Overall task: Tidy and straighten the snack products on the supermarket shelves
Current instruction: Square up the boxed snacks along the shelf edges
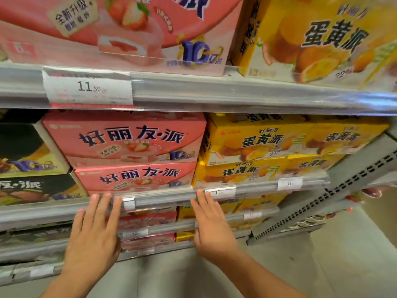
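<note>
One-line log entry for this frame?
left hand: open, empty | right hand: open, empty | fingertips near shelf rail | target: pink boxes, ungrasped

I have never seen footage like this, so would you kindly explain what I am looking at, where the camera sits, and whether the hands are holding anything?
There is no machine here: a person wears one wide-angle camera on the head, looking forward and down at supermarket shelves. The left hand and right hand reach up with straight fingers toward the grey metal shelf edge; neither holds anything. On that shelf two pink cardboard strawberry pie boxes are stacked, with yellow cardboard egg-yolk pie boxes to their right and dark boxes to their left. A white paper price tag reading 11.50 sits on the shelf edge above.
</note>
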Demonstrator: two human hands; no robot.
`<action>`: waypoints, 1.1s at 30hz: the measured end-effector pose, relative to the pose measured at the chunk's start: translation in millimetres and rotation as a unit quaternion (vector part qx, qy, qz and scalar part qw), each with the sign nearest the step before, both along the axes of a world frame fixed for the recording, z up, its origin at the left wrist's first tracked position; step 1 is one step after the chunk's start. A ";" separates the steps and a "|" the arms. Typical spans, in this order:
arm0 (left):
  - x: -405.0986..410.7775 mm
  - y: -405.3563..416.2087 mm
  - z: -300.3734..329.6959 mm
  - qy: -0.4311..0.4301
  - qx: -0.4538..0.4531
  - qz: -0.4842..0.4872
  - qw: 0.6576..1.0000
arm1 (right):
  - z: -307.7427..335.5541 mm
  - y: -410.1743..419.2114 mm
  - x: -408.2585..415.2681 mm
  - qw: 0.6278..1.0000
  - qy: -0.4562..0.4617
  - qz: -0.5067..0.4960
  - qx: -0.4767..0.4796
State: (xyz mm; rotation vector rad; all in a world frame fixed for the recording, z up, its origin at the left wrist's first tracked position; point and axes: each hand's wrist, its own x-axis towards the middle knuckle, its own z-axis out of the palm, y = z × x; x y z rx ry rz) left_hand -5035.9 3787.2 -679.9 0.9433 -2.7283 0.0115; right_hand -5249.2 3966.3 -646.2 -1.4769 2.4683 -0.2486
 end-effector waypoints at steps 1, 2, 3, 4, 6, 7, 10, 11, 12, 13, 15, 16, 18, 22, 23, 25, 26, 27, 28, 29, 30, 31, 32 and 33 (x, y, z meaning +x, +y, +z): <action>-0.1 -1.8 -3.8 0.011 -0.007 -0.003 1.000 | -0.1 -0.3 1.5 1.000 0.002 -0.005 -0.001; 0.7 -3.6 -8.3 0.019 -0.013 -0.005 1.000 | -0.6 -0.4 3.4 1.000 0.006 -0.008 -0.005; 2.1 -4.9 -13.1 0.029 -0.022 -0.010 0.999 | -2.1 -0.3 5.5 1.000 0.009 -0.010 -0.012; 2.9 -6.8 -17.6 0.037 -0.033 -0.018 0.999 | -4.8 -0.7 7.3 1.000 0.011 -0.012 -0.022; 4.1 -13.5 -29.1 0.044 -0.057 -0.030 0.997 | -11.6 -1.8 7.9 0.999 0.014 -0.015 -0.038; 4.4 -17.9 -35.2 0.051 -0.071 -0.036 0.996 | -16.7 -2.1 8.3 0.999 0.018 -0.020 -0.047; 2.8 -30.0 -54.0 0.082 -0.131 -0.046 0.987 | -33.5 -4.3 9.4 0.994 0.080 -0.023 -0.070; 1.1 -32.7 -60.1 0.092 -0.149 -0.044 0.984 | -39.2 -5.4 9.4 0.989 0.110 -0.025 -0.091; -1.9 -34.8 -65.4 0.102 -0.166 -0.038 0.980 | -46.8 -7.1 8.5 0.983 0.136 -0.026 -0.122; -5.3 -36.8 -70.9 0.111 -0.181 -0.030 0.977 | -55.2 -9.2 6.7 0.975 0.158 -0.028 -0.152; -13.8 -42.0 -81.2 0.129 -0.210 -0.012 0.969 | -72.3 -15.7 0.4 0.959 0.200 -0.026 -0.197; -18.0 -43.5 -85.4 0.137 -0.222 -0.005 0.965 | -80.2 -19.0 -3.4 0.948 0.224 -0.030 -0.222; -24.5 -46.7 -93.9 0.158 -0.249 0.007 0.955 | -95.9 -24.5 -10.0 0.924 0.261 -0.038 -0.278; -35.3 -58.8 -106.9 0.203 -0.314 0.025 0.927 | -118.7 -35.7 -22.8 0.874 0.318 -0.034 -0.366; -37.0 -60.9 -108.8 0.211 -0.322 0.026 0.922 | -123.0 -38.8 -25.6 0.864 0.326 -0.035 -0.381; -40.0 -61.7 -111.6 0.223 -0.328 0.030 0.917 | -129.9 -43.6 -29.5 0.849 0.340 -0.043 -0.401; -41.3 -62.1 -112.0 0.225 -0.330 0.033 0.916 | -132.5 -45.7 -31.3 0.842 0.348 -0.047 -0.409; -42.4 -63.1 -111.7 0.226 -0.329 0.035 0.916 | -134.7 -47.5 -32.5 0.837 0.355 -0.050 -0.412; -42.5 -62.5 -111.7 0.230 -0.321 0.037 0.918 | -136.4 -48.5 -32.6 0.835 0.360 -0.052 -0.414; -42.3 -60.7 -112.9 0.236 -0.309 0.037 0.921 | -137.0 -49.6 -32.0 0.832 0.362 -0.053 -0.417; -42.0 -57.1 -116.8 0.244 -0.302 0.025 0.921 | -136.7 -50.1 -30.7 0.831 0.362 -0.055 -0.419; -41.0 -50.9 -125.5 0.245 -0.305 -0.010 0.920 | -136.2 -50.0 -28.8 0.833 0.359 -0.059 -0.416; -39.4 -43.5 -138.5 0.233 -0.317 -0.068 0.917 | -135.4 -49.4 -26.6 0.839 0.354 -0.062 -0.409; -37.2 -35.7 -153.3 0.209 -0.330 -0.130 0.911 | -134.5 -48.2 -24.5 0.845 0.348 -0.066 -0.400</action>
